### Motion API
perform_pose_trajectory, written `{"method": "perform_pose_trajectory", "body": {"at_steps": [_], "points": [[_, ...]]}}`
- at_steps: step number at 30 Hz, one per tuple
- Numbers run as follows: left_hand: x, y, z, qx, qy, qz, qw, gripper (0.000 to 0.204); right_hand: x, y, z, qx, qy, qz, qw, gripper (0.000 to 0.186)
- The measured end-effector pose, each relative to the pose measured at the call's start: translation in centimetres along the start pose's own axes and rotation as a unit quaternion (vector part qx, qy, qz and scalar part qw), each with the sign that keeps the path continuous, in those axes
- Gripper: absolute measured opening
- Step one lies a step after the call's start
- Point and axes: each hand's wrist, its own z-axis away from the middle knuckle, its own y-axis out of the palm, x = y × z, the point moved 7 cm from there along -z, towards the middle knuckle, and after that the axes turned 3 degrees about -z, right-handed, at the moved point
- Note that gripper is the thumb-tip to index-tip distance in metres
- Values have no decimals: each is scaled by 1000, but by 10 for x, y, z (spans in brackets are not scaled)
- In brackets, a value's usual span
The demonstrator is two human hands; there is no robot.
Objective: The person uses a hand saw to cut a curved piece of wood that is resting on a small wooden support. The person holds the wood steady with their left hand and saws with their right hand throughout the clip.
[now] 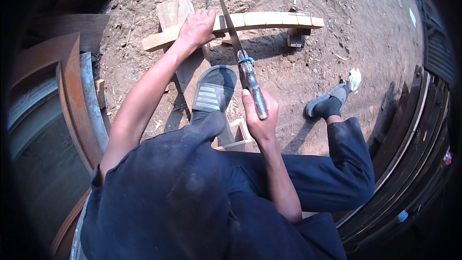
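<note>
Left grip (198, 28): closed over the pale wooden batten, fingers bent across it.
Right grip (264, 126): wrapped around the handle (254, 86) of the handsaw, thumb along its side.
Handsaw (235, 40): reaching away from the right grip, its blade crossing the batten just to the right of the left grip; whether the teeth are in the wood, I cannot tell.
Blue cord (247, 61): tied around the handle, ahead of the right grip, near the blade.
Batten (269, 18): held under the left grip, running out to both sides of it, with thin lines marked across its right part.
Plank (186, 72): beneath the batten and the left grip.
Wooden block (294, 38): under the batten's right end, well apart from the left grip.
Striped slide sandal (215, 89): on the left foot, between the two grips.
Crumpled white scrap (354, 80): on the dirt ground (346, 29), well right of the right grip.
</note>
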Motion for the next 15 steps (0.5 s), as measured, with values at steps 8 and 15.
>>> {"method": "perform_pose_trajectory", "body": {"at_steps": [8,15], "points": [[-1,2,2,12,-6,-42,999,55,2,0,2,5,18,-34,999,19],[-4,0,3,-6,-2,-35,999,52,-1,1,4,-11,-21,-12,1000,20]]}}
